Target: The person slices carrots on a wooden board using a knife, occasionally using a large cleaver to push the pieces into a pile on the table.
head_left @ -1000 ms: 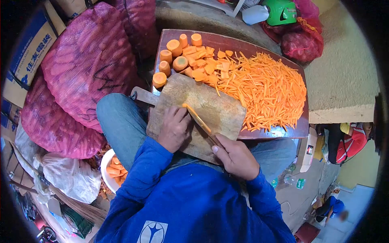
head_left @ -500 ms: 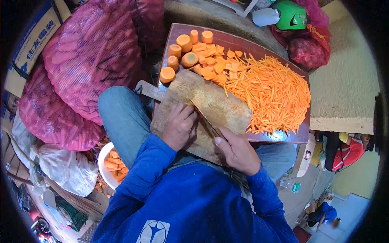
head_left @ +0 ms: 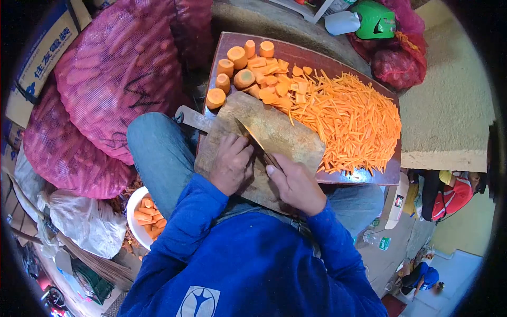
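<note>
My right hand grips a knife, its blade slanting up and left over the worn wooden cutting board. My left hand rests on the board with fingers curled beside the blade. Whatever lies under those fingers is hidden. Past the board's far edge, a large heap of carrot strips covers the right of a low red-brown table. Carrot slices and several upright carrot chunks sit at its left.
A white basin of peeled carrot pieces stands by my left knee. Full pink mesh sacks crowd the left. A flat pale handle-like piece juts from the board's left side. A person in red is at far right.
My right hand and the knife have shifted up and left, the blade tip now farther past my left fingers. My left hand stays nearly in place.
</note>
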### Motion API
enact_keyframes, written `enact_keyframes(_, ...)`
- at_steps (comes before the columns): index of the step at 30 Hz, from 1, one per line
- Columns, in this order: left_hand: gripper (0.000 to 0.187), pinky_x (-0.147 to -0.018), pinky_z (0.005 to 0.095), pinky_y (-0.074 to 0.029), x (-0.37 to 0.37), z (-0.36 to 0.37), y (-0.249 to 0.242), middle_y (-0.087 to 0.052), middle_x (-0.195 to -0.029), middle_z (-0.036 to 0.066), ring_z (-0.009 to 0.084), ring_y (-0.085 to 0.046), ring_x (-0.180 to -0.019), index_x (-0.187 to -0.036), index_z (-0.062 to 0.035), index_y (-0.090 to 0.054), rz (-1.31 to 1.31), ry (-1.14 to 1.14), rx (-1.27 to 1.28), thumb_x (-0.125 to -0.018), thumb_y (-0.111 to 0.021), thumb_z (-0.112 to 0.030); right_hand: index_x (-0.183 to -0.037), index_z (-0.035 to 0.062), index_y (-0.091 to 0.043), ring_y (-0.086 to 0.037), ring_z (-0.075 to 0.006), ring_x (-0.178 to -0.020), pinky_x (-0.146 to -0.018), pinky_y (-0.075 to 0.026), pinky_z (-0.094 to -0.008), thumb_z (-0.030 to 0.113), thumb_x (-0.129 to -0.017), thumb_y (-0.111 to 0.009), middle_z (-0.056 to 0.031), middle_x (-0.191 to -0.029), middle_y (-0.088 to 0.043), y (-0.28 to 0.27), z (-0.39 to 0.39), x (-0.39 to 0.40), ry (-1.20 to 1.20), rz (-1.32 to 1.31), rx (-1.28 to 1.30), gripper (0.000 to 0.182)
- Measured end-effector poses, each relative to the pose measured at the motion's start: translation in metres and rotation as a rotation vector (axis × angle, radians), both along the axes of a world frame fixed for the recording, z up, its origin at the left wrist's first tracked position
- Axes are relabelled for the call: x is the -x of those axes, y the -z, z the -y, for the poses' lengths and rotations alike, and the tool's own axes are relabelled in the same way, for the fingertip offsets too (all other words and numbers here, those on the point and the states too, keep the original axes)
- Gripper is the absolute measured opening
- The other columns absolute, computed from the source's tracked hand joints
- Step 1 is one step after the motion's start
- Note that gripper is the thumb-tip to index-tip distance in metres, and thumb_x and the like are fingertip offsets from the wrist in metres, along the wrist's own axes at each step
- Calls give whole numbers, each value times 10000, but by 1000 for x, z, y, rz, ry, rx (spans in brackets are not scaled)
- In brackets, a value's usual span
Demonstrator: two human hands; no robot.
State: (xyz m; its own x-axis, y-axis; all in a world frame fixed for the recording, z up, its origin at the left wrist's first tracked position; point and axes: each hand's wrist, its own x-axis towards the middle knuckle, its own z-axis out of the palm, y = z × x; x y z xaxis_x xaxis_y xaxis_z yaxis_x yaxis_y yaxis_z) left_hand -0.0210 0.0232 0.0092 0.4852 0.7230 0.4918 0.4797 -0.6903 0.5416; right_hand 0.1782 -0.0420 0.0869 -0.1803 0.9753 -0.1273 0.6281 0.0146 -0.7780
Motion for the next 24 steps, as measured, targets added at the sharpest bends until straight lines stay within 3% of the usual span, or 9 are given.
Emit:
enact_keyframes(2, 227, -864, 456, -489, 0, 0, 2, -637, -1002, 142, 355, -594, -977, -957, 12, -737, 47, -27, -9, -733, -771, -11, -1328, 15, -608, -703, -528, -885, -756, -548, -559, 231, -1088, -597, -302, -906, -697, -5, -3, 0, -18, -9, -43, 323)
enact_keyframes(5, 211, -863, 455, -478, -1, 0, 7, -637, -992, 138, 352, -592, -979, -948, 5, -742, 84, -36, 2, -740, -771, -17, -1316, 13, -603, -692, -549, -910, -776, -543, -589, 228, -1084, -599, -323, -942, -698, -22, 3, -2, -26, -41, 129, 316)
enact_keyframes(10, 190, -876, 464, -464, -1, 0, -1, -636, -999, 134, 349, -587, -986, -938, 1, -748, 17, -46, 26, -752, -776, -29, -1318, 17, -602, -680, -563, -914, -771, -539, -588, 217, -1081, -604, -316, -939, -701, -6, 3, 5, -9, 15, 21, 310)
enact_keyframes(15, 182, -862, 470, -457, 2, 0, -1, -630, -996, 129, 350, -583, -985, -927, -2, -746, 35, -75, 13, -751, -779, -34, -1305, 26, -602, -679, -564, -941, -796, -536, -620, 223, -1079, -601, -330, -986, -700, -21, 7, 6, 5, -37, 113, 299)
enact_keyframes(18, 168, -847, 473, -449, -1, 2, -1, -623, -967, 131, 354, -584, -959, -906, -7, -738, 5, -71, 13, -745, -781, -30, -1314, 21, -603, -675, -566, -950, -792, -540, -604, 218, -1080, -603, -334, -963, -693, -2, 10, 6, 20, 35, 2, 306)
enact_keyframes(21, 134, -835, 474, -443, -1, 0, 5, -612, -937, 129, 358, -583, -929, -873, -13, -724, 39, -74, 17, -755, -784, -26, -1323, 14, -623, -682, -536, -856, -749, -549, -549, 216, -1079, -611, -310, -896, -682, 4, 4, 7, -13, 8, -95, 317)
enact_keyframes(23, 117, -835, 476, -443, -2, 1, 4, -608, -923, 132, 362, -581, -911, -864, -22, -721, 103, -88, 14, -770, -790, -30, -1292, 4, -647, -680, -397, -725, -703, -540, -475, 220, -1087, -612, -224, -828, -675, -3, 5, 1, 70, -122, -3, 300)
enact_keyframes(24, 117, -835, 476, -443, -1, 1, 4, -608, -923, 132, 362, -581, -911, -864, -22, -721, 102, -93, 15, -770, -790, -30, -1292, 4, -647, -680, -397, -725, -703, -540, -475, 220, -1087, -612, -224, -828, -675, -5, 8, -3, 65, -123, 0, 300)
